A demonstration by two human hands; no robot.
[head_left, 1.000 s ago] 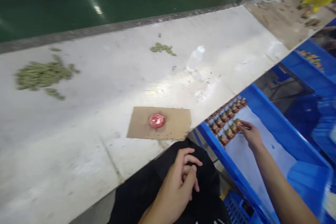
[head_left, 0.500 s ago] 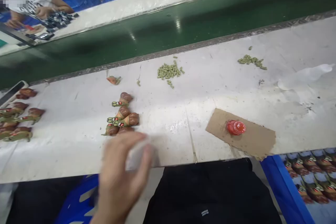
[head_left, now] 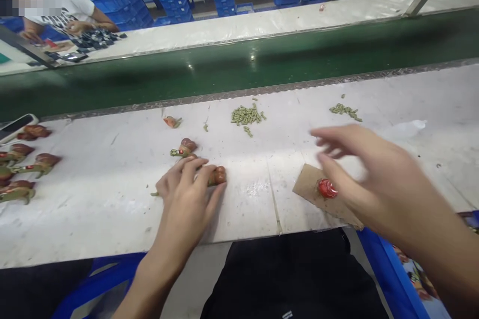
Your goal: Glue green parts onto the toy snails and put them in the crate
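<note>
My left hand (head_left: 187, 192) is closed over a small group of snail figurines on the white table. Between its thumb and fingers shows the brown shell of one snail figurine (head_left: 217, 176); the others underneath are mostly hidden. Just beyond the fingertips stands another snail figurine (head_left: 184, 148) with a green body. My right hand (head_left: 362, 169), somewhat blurred, hovers with thumb and fingers apart and nothing visible in it. Below it lies a piece of cardboard (head_left: 307, 184) bearing a shiny red blob (head_left: 327, 188), partly covered by the hand.
Small green pieces lie in a pile (head_left: 247, 115) and a smaller heap (head_left: 345, 109). More snail figurines (head_left: 17, 190) and a phone (head_left: 18, 127) are at the left. A green belt (head_left: 224, 70) runs behind, with a co-worker (head_left: 71, 10) across it. A blue crate (head_left: 392, 274) sits lower right.
My left hand has moved forward onto the snail figurines and closed round one. My right hand has come into view from the right, above the cardboard. The head view has tilted up.
</note>
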